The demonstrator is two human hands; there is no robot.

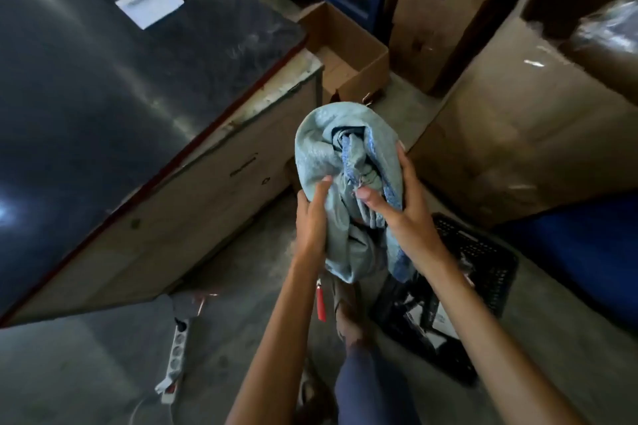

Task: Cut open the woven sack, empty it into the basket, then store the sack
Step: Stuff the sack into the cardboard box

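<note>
**Sack bundled up, storage still to come**

Above the concrete floor, between worktop (103,86) and stacked cartons (518,121): pale blue woven sack (345,148), limp and crumpled into a loose roll, held up at about waist height. Left hand (312,214) clamped on the near left side of the bundle, thumb pressed flat into the cloth. Right hand (404,203) wrapped around the right side, thumb tucked over the folds, fingers out of sight behind. Both hands closed on the same bundle, close together, nothing else held.

Down and to the right, on the floor: black slatted basket (483,262), dark packaged goods visible inside. Judging from the slack sack and the filled basket, cutting and emptying done; folding or rolling for storage in hand now. Red-handled cutter (321,304) just below the sack, whether hanging or lying on the floor hard to tell. White power strip (174,359) on the floor further left.

Next move, as a guess: tightening the roll so no loose tail drags, then carrying it to a resting place. Open cardboard box (348,55) beyond the worktop corner a likely candidate, though nothing confirms it. Calls for keeping both grips firm while turning, since woven cloth of this kind springs open readily, and for stepping clear of the basket and the power strip.
</note>
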